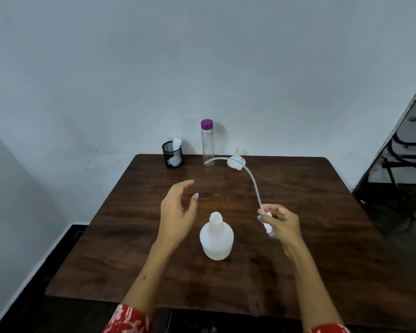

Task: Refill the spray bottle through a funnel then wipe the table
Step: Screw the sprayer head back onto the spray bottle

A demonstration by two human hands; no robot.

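- Biggest thing here is the dark wooden table, pushed up against a pale blue-grey wall. Pretty much everything sits on it.
- Off to the right edge there's a black metal chair frame, well apart from the table stuff.
- Left hand hovers over the table just left of the bottle, fingers loose and spread, not holding anything. Blue polish on the thumbnail.
- Right hand is just right of the bottle, fingers curled round the white spray head, so it's off the bottle.
- The spray bottle itself is a white translucent one standing upright near the middle of the table, between the two hands, neck open at the top. Can't tell how much liquid is in it.
- Red patterned sleeves show at the bottom on both arms.
- A clear water bottle with a purple cap stands upright at the far edge, by the wall.
- Black mesh cup left of that, with a white tissue or cloth sticking out of it.
- The long clear dip tube curves up from the spray head toward the far edge, passing in front of the funnel.
- Small white funnel sits at the far edge just right of the water bottle, spout pointing up.
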